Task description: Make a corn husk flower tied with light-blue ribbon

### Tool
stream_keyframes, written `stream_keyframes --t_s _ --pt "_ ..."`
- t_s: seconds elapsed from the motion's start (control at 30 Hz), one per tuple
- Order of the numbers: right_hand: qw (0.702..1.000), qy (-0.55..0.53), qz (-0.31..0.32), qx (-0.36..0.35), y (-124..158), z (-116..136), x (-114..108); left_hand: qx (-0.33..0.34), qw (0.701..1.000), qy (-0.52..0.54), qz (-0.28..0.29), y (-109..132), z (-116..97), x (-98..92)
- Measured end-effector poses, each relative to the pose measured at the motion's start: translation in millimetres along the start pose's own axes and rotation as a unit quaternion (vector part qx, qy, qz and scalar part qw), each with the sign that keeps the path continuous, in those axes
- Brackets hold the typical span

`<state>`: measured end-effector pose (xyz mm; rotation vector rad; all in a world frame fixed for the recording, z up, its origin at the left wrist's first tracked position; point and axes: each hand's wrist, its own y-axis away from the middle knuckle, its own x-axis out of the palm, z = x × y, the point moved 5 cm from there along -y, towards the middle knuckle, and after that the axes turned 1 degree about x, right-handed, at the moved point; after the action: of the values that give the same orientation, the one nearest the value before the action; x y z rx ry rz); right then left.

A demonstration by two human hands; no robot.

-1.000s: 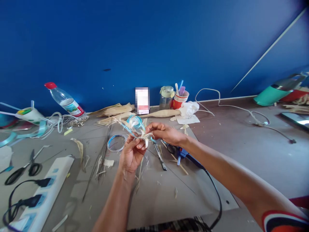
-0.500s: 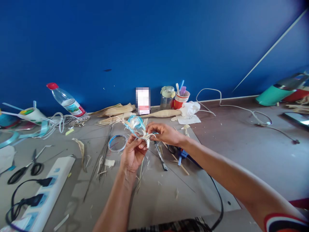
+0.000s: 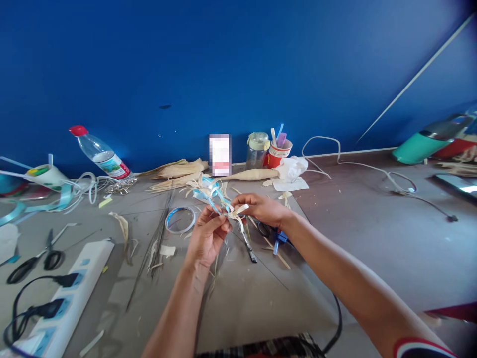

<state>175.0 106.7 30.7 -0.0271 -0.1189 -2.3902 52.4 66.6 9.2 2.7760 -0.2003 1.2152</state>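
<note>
Between my hands is a craft piece of pale dried husk strips and light blue ribbon (image 3: 215, 191), its strips fanning out at both ends. My left hand (image 3: 209, 233) pinches its middle between thumb and fingers. On the other side, my right hand (image 3: 263, 210) has its fingers closed at the pale husk strips (image 3: 238, 213); its fingertips are partly hidden. Below them on the table lies a slim black pen-like tool (image 3: 249, 247). A roll of tape (image 3: 180, 220) lies left of the craft piece, and a blue glue gun (image 3: 280, 237) lies under my right forearm.
At the left are a white power strip (image 3: 80, 283) with plugs and black scissors (image 3: 37, 263). Dark thin wires (image 3: 149, 258) lie near my left arm. Along the wall stand a tilted bottle (image 3: 108, 160), a blurred-out upright card (image 3: 220, 155), a jar (image 3: 257, 151) and red cups (image 3: 278, 155).
The craft piece has turned in my hands: its ribbon and husk end now spreads further left, and the strips near my right hand point up to the right. Both hands stay close together.
</note>
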Motion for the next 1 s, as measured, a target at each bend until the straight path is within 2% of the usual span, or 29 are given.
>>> stream_keyframes --t_s 0.1,0.2,0.3,0.5,0.6,0.73,0.87,1.0 --pt "0.999 0.034 0.025 0.023 2.6 -3.1 -1.7 -0.005 1.0 -0.015 -0.008 0.3 1.2 -1.7" --pt "0.996 0.085 -0.012 0.029 3.4 2.0 -9.6 -0.011 0.999 -0.033 -0.019 0.9 2.8 -3.8" --pt "0.985 0.168 -0.047 0.003 3.7 14.5 -15.6 -0.021 0.999 -0.031 -0.032 1.3 4.2 -4.4" --pt "0.958 0.276 -0.048 -0.061 3.7 31.4 -12.7 -0.047 0.999 0.005 -0.026 1.0 5.2 -0.3" --pt "0.965 0.254 -0.035 -0.061 0.7 32.7 -12.2 -0.058 0.998 0.015 -0.024 1.5 7.0 0.5" --pt "0.984 0.17 0.018 -0.043 -4.6 32.4 -12.1 -0.072 0.997 0.011 -0.011 3.2 10.0 2.0" --pt "0.99 0.112 0.071 -0.044 -6.0 37.0 -9.7 -0.081 0.997 -0.001 0.013 4.4 11.6 3.9" --pt "0.992 0.092 0.084 -0.003 -7.7 38.4 -6.1 -0.073 0.996 -0.036 0.02 4.5 11.9 4.0"
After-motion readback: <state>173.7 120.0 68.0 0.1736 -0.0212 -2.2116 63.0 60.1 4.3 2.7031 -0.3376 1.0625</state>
